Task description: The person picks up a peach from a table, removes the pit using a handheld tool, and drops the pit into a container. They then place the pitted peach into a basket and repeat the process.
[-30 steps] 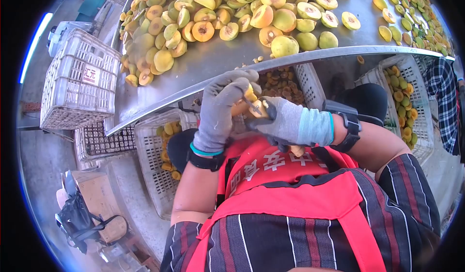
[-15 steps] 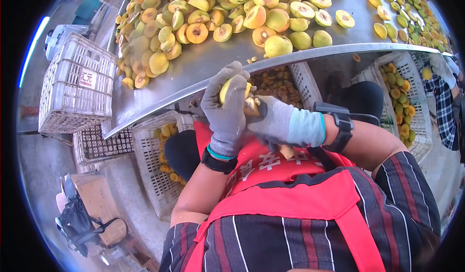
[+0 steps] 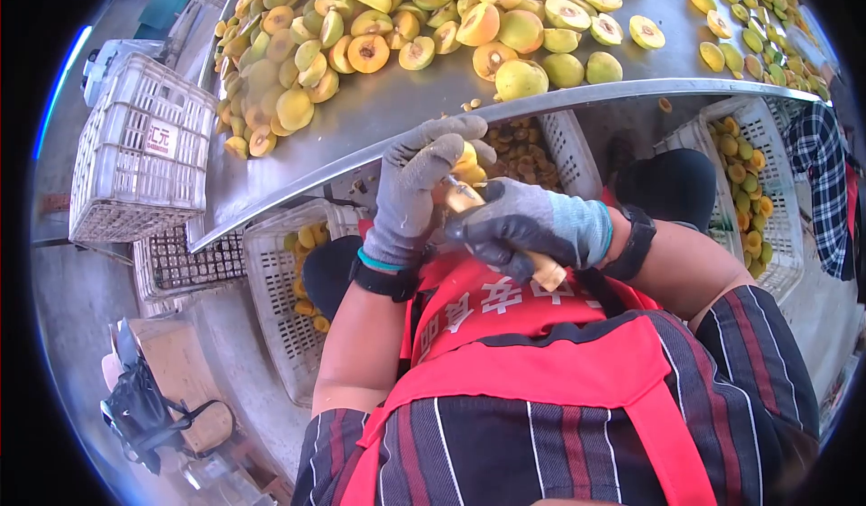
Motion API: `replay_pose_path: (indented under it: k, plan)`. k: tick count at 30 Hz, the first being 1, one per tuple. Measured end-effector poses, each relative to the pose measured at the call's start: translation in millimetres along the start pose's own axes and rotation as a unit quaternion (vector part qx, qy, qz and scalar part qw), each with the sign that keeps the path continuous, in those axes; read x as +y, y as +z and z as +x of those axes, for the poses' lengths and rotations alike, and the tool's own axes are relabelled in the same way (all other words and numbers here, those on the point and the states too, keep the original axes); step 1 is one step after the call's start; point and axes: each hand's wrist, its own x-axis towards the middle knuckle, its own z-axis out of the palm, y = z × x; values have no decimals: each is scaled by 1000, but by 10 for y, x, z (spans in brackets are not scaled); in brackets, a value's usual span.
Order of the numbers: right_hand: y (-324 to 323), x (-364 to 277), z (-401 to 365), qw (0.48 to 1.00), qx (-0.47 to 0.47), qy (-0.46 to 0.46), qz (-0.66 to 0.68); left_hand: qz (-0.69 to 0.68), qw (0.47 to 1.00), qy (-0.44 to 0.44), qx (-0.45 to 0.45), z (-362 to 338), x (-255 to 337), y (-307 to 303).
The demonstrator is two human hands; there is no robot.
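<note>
My left hand (image 3: 417,181), in a grey glove, is wrapped round a yellow fruit piece (image 3: 468,165) just over the front edge of the metal table (image 3: 352,114). Close on its right, my right hand (image 3: 532,226), gloved in grey with dark fingers, grips a tool with a wooden handle (image 3: 547,272). The tool's upper end meets the lower side of the fruit; its tip is hidden. Many halved yellow-green fruits (image 3: 368,53) are heaped on the table beyond my hands.
White crates with fruit stand under the table, at the left (image 3: 280,308) and right (image 3: 776,190). Another white crate (image 3: 144,145) stands left of the table. A person in a checked sleeve (image 3: 823,190) is at the far right. A black bag (image 3: 140,407) lies lower left.
My left hand has tilted and its fingers have shifted right. My right hand has turned, so more of the wooden handle shows. The person at the far right has moved.
</note>
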Motion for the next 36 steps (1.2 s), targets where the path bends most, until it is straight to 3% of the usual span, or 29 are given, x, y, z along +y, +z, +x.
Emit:
replay_pose_path:
  k: [1, 2, 4, 5, 10, 12, 13, 16, 18, 20, 22, 24, 25, 26, 27, 29, 31, 32, 33, 36]
  plan:
    - [-27, 56, 13, 998, -11, -56, -1, -39, 999, 1, -3, 7, 19, 21]
    - [3, 41, 12, 998, -13, -55, -2, -78, 997, 2, -7, 11, 21, 41]
    - [66, 11, -18, 984, 15, 38, 175, -92, 996, 3, 7, -15, -26, 90]
    - [64, 48, -11, 981, 5, 33, 189, -141, 990, 13, 13, -19, -66, 101]
    - [22, 117, 30, 991, -17, 13, 129, -258, 965, 22, 43, -35, -122, 202]
    - [58, 54, 4, 995, -1, 18, 101, -403, 915, 12, 8, 21, -152, 152]
    - [81, 27, -15, 994, -7, -1, 108, -383, 919, 39, 83, 45, -170, 87]
    - [51, 59, -30, 995, 7, -24, 96, -372, 919, 71, 112, 40, -96, -32]
    - [7, 29, -69, 992, 34, 6, 119, -384, 917, 77, 73, -39, -63, -270]
    - [-74, 62, -106, 987, 84, 31, 136, -311, 943, 97, 73, -235, 70, -522]
    - [-263, 193, -177, 991, 82, 4, 109, -159, 948, 141, 237, -562, 222, -933]
    - [-348, 182, -306, 993, 89, -22, 78, 128, 886, 159, 417, -898, 540, -1137]
    - [-378, 190, -356, 993, 102, -18, 65, 350, 845, 63, 401, -1135, 749, -1443]
    - [-406, 190, -397, 992, 113, -12, 51, 551, 750, -35, 365, -1186, 954, -1492]
    - [-444, 165, -428, 992, 92, 2, 89, 555, 747, -32, 365, -1145, 985, -1523]
    - [-448, 223, -332, 991, 100, -2, 88, 684, 643, 44, 340, -882, 1027, -1460]
    - [-384, 212, -288, 989, 107, -15, 99, 489, 835, 53, 247, -272, 965, -1086]
    - [-394, 272, -253, 990, 102, -28, 93, 553, 798, -67, 230, 50, 981, -854]
    - [-392, 272, -264, 991, 96, -26, 88, 581, 801, 21, 144, 345, 851, -714]
    - [-357, 273, -297, 986, 133, 15, 103, 643, 764, -6, 55, 1125, 514, -595]
